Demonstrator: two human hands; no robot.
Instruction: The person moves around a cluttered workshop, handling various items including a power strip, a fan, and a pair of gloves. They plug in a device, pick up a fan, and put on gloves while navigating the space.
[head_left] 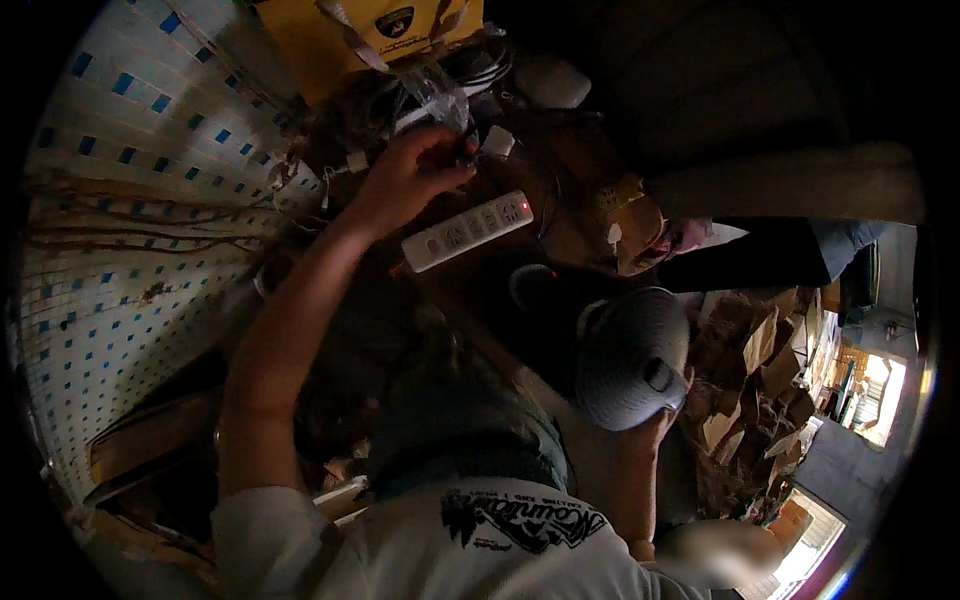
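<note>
Your right hand (658, 424) grips a rounded grey object (635, 345) from its near side; your left hand (412, 178) curls its fingers beside a small white block (497, 142), their hold too dark to tell, with a white power strip (468, 231) just nearer you.

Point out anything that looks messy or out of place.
Flat brown cardboard pieces lie jumbled at clashing angles on the right, like discarded scrap. Beyond the left hand, thin pale cables look tangled.
</note>
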